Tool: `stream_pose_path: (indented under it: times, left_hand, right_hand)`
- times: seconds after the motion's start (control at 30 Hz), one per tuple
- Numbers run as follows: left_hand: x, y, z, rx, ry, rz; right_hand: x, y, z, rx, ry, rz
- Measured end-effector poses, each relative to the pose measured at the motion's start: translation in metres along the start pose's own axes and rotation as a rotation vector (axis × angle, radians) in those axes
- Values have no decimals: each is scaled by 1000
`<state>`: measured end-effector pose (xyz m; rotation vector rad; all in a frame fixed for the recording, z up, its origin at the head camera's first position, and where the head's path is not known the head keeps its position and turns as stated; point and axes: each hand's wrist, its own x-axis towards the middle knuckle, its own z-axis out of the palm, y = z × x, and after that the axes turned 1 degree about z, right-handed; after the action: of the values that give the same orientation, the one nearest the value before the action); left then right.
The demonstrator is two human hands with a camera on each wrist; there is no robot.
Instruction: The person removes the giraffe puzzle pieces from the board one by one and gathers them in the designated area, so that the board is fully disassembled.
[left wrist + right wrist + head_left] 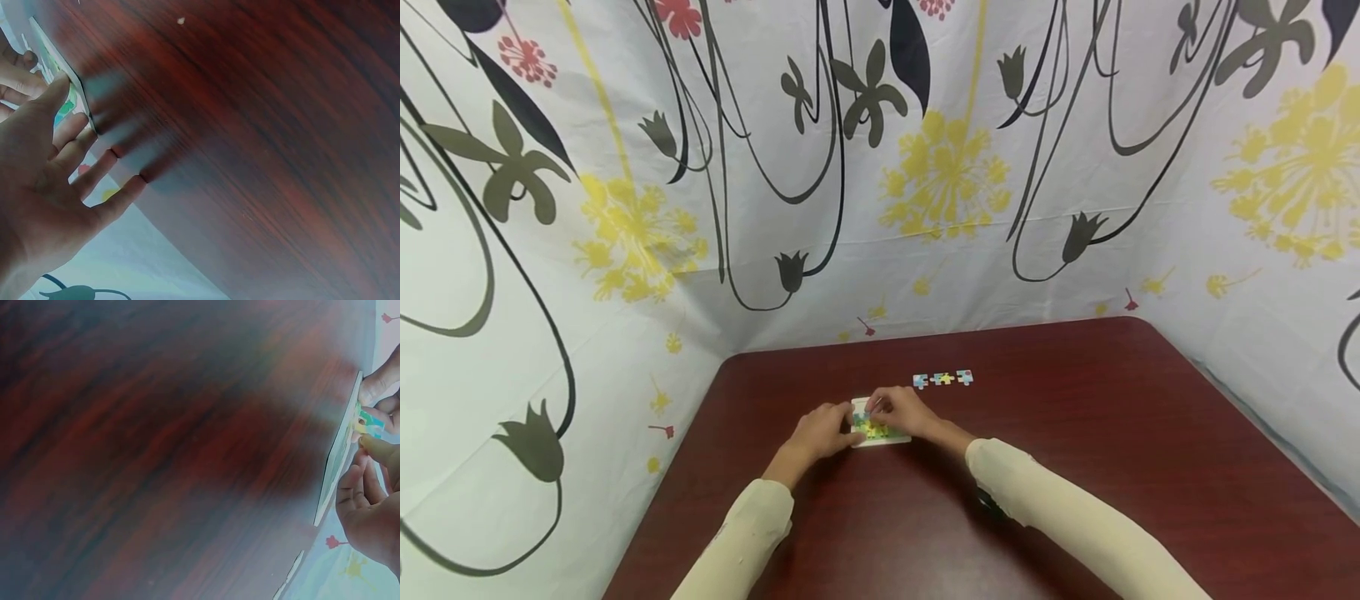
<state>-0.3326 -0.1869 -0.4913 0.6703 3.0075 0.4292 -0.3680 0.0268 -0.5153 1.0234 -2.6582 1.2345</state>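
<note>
A small jigsaw puzzle board (887,442) with a pale rim and a green and yellow picture lies on the table. My left hand (820,431) rests at its left side, the thumb on the board's near-left corner. In the left wrist view the fingers (103,165) spread out fairly straight, tips at the board's edge and the tabletop. Above the board, my right hand (906,410) pinches a puzzle piece (371,424), coloured teal and yellow, between thumb and fingertips. The right hand covers part of the board in the head view.
Three loose puzzle pieces (943,378) lie in a row behind and to the right of the board. The dark red wooden table (1075,417) has rounded far corners. White cloth (865,208) printed with flowers hangs behind it and along both sides.
</note>
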Motion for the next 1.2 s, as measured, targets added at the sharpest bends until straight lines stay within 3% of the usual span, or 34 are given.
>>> stream_pose_path:
  times: [0.33, 0.6, 1.2]
  left_hand:
    - [7, 1, -7, -37, -12, -14]
    - [7, -2, -3, -29, -11, -25]
    - [4, 2, -2, -30, -5, -38]
  right_hand:
    - [6, -1, -9, 25, 32, -27]
    - [4, -3, -20, 28, 33, 37]
    - [-18, 33, -66, -51, 66, 133]
